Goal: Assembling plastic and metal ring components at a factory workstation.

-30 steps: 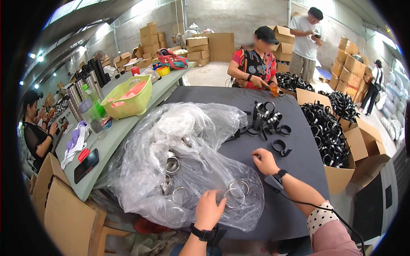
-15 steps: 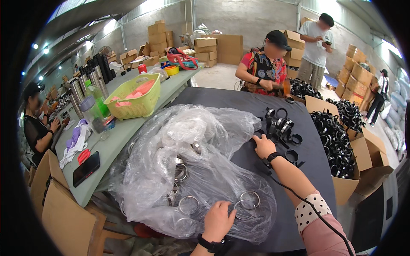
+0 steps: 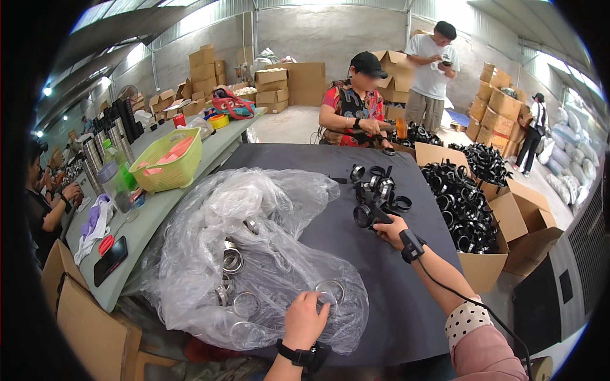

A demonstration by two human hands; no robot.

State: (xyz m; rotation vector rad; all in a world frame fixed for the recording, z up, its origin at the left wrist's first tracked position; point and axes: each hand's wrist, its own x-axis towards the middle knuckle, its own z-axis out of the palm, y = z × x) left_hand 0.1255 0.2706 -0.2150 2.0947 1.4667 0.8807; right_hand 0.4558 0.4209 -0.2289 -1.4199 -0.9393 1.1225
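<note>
My left hand (image 3: 305, 320) has its fingers curled at the near edge of a thin silver metal ring (image 3: 341, 291), over a clear plastic bag (image 3: 279, 193). Several more silver rings (image 3: 233, 260) lie in the bag's folds. My right hand (image 3: 393, 231) is closed on the tab of a black ring-shaped part (image 3: 363, 216), lifted at the near side of a loose group of similar black rings (image 3: 384, 185). Both wrists wear black straps with small devices.
Dark cloth (image 3: 279, 159) covers the table. At right, an open carton (image 3: 478, 267) is full of black rings. A green bench (image 3: 210, 160) at left bears a yellow-green basket (image 3: 166, 166) and a phone (image 3: 111, 261). Across the table a person holds a hammer (image 3: 400, 129).
My right hand has closed on a black ring part and raised it from the cloth. My left hand stays by the silver ring. The whole view has shifted left.
</note>
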